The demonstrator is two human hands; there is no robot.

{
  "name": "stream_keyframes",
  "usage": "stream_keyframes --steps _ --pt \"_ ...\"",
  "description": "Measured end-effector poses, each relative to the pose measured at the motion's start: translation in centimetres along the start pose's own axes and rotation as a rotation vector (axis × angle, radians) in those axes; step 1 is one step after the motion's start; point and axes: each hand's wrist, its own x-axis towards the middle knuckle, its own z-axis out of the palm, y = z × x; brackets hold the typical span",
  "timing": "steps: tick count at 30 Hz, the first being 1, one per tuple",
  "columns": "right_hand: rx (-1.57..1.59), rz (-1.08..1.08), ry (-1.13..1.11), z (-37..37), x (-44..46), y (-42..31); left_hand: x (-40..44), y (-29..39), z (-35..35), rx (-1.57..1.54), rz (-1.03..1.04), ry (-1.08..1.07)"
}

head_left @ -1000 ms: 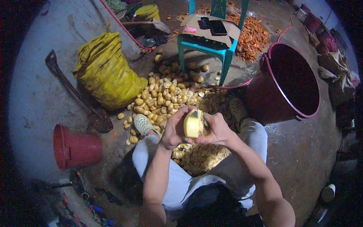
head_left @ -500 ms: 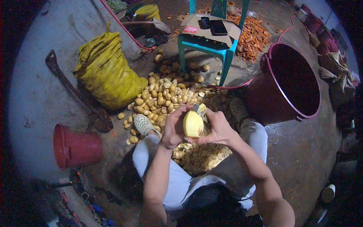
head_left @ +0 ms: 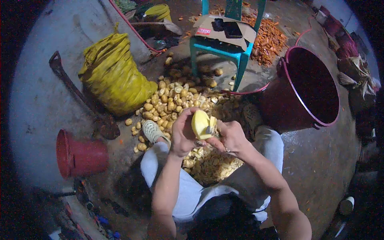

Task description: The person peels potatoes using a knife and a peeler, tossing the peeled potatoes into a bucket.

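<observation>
A large potato point(head_left: 200, 123) with a pale yellow pared surface sits in my left hand point(head_left: 182, 136), whose fingers wrap its left side. My right hand point(head_left: 234, 138) is closed at the potato's right side, gripping a small knife. Only a short grey piece of the knife blade point(head_left: 209, 130) shows against the potato; its handle is hidden in the fingers. A strip of peel point(head_left: 213, 121) stands off the potato beside the blade. Below both hands, between my legs, lies a heap of peelings point(head_left: 218, 166).
Unpeeled potatoes point(head_left: 170, 106) spread over the floor ahead, beside a yellow sack point(head_left: 114, 76) and a shovel point(head_left: 76, 86). A green chair point(head_left: 224, 50) carries a cardboard box, with carrots point(head_left: 270, 38) heaped behind. A large dark-red tub point(head_left: 276, 102) stands right, a red bucket point(head_left: 86, 154) left.
The knife blade has moved down along the potato's right side, from its top end to near its lower part, with the peel strip. My right hand has shifted slightly down and turned.
</observation>
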Motion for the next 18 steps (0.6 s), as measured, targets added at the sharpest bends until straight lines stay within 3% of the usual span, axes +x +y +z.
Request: stream_keyframes --steps 2,5,13,18 --pt "-0.064 0.022 0.04 -0.4 0.2 -0.2 0.0 0.1 0.1 -0.038 0.019 -0.032" --pt "0.125 0.094 -0.041 -1.7 0.8 -1.0 0.0 -0.4 -0.2 -0.037 0.032 -0.104" --pt "0.058 0.029 0.02 -1.2 0.4 -0.3 -0.1 -0.4 0.2 -0.103 -0.054 -0.102" --pt "0.058 0.024 0.016 -0.5 -0.2 -0.1 0.2 -0.2 0.4 -0.098 0.01 -0.115"
